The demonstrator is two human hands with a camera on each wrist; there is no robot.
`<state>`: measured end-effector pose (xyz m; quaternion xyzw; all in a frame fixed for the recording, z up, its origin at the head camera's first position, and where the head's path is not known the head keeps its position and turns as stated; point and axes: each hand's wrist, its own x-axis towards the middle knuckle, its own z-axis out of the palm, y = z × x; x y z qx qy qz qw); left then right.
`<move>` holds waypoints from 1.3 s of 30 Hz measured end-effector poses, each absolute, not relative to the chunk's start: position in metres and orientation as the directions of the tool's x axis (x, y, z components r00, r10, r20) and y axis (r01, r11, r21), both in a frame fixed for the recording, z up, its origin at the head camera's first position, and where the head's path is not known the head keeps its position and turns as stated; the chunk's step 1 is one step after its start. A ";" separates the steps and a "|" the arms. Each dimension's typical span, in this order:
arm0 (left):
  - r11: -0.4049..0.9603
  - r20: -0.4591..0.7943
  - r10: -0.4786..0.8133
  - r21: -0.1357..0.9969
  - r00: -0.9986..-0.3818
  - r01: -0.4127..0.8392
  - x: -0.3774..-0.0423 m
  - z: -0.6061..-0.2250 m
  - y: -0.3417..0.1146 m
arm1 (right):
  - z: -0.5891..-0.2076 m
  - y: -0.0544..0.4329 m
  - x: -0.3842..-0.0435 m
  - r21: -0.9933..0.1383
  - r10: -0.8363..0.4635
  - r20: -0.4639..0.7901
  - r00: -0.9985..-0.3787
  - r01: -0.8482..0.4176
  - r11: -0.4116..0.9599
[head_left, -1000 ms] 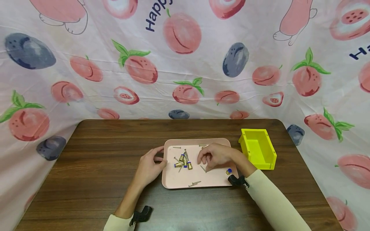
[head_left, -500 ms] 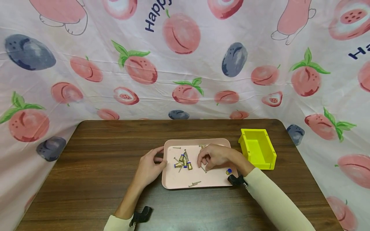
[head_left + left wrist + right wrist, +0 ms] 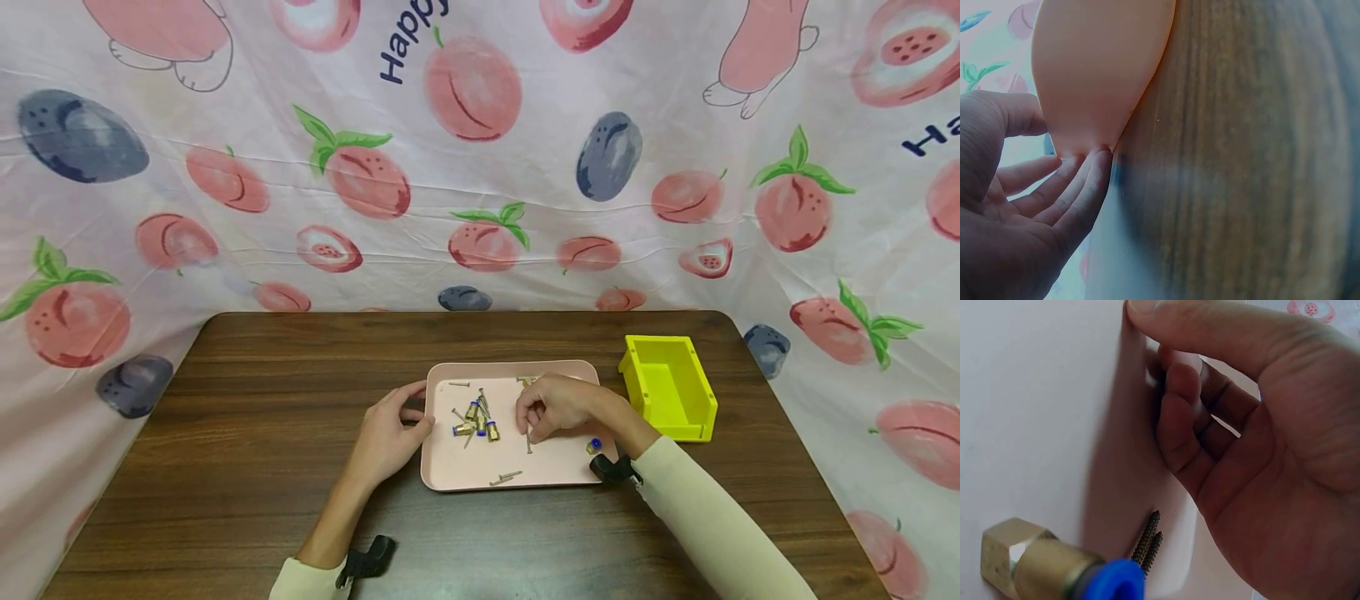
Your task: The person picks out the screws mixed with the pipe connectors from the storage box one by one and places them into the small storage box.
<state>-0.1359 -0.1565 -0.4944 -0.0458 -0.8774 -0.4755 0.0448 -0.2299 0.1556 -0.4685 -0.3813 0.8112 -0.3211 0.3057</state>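
In the head view my left hand (image 3: 392, 432) holds the left edge of a pink tray (image 3: 450, 467). Its thumb lies at the rim and its fingers touch the outer wall, as the left wrist view shows with the hand (image 3: 1029, 194) beside the tray (image 3: 1104, 69). My right hand (image 3: 558, 406) is low over the tray, thumb and forefinger at a screw (image 3: 528, 445) whose head end shows below them. In the right wrist view the right hand (image 3: 1241, 437) hides that screw; its other fingers are curled.
Brass fittings with blue collars (image 3: 480, 423) lie among screws at the tray's left. Another fitting (image 3: 594, 446) sits near its right edge, two screws (image 3: 506, 478) at its front. A yellow bin (image 3: 667, 392) stands right of the tray on the wooden table (image 3: 300, 367).
The screw at my right fingertips has turned from slanting to nearly in line with my view, its head now toward me. My right hand shifted slightly; the left hand and tray stay put.
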 end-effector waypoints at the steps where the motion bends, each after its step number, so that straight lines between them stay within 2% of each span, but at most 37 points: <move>1: 0.541 0.129 0.039 0.831 -0.991 0.130 -0.135 -0.494 -0.157 | -0.469 0.156 -0.230 -0.750 -0.813 -0.253 -0.524 -0.424 0.507; 11: 0.551 0.125 0.040 0.825 -0.991 0.126 -0.137 -0.497 -0.158 | -0.467 0.155 -0.230 -0.715 -0.809 -0.266 -0.525 -0.455 0.530; 21: 0.552 0.115 0.046 0.825 -0.992 0.121 -0.137 -0.497 -0.158 | -0.467 0.161 -0.229 -0.724 -0.840 -0.203 -0.503 -0.500 0.475; 28: 0.552 0.113 0.046 0.826 -0.993 0.119 -0.137 -0.497 -0.158 | -0.468 0.165 -0.231 -0.712 -0.811 -0.188 -0.553 -0.492 0.500; 39: 0.561 0.124 0.046 0.818 -0.991 0.129 -0.137 -0.497 -0.158 | -0.463 0.171 -0.229 -0.710 -0.787 -0.064 -0.614 -0.526 0.468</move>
